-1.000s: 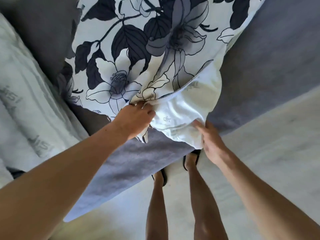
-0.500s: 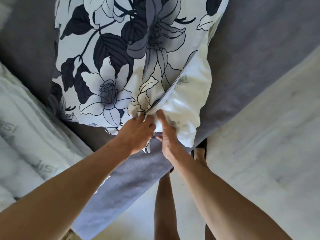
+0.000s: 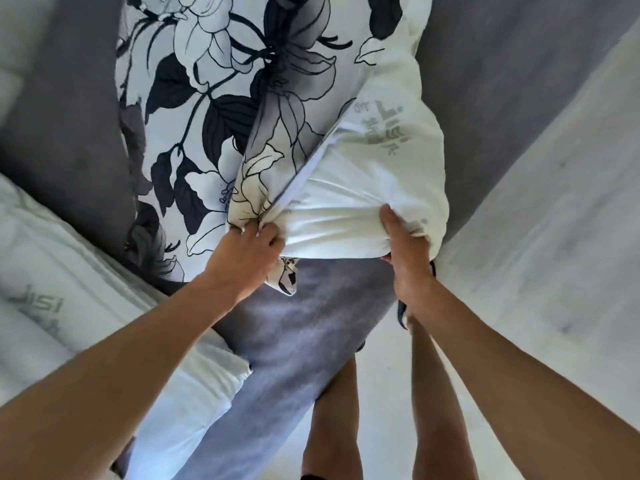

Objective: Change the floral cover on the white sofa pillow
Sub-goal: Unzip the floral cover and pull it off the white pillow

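Observation:
The floral cover (image 3: 221,109), white with dark blue leaves and flowers, lies on the grey sofa and wraps most of the white pillow (image 3: 367,188). A wide stretch of the pillow sticks out of the cover's open edge on the right. My left hand (image 3: 246,258) grips the bunched edge of the cover at its near corner. My right hand (image 3: 405,247) grips the pillow's exposed near corner, thumb on top and fingers hidden underneath.
A second bare white pillow (image 3: 69,306) with grey lettering lies on the sofa at the left. The grey sofa seat (image 3: 298,344) ends near my legs. Pale floor (image 3: 554,237) runs along the right, where my legs and dark sandals stand.
My right hand moved from beside my left hand out to the pillow's right corner and took hold of it. More of the white pillow shows outside the cover. The left hand kept its grip.

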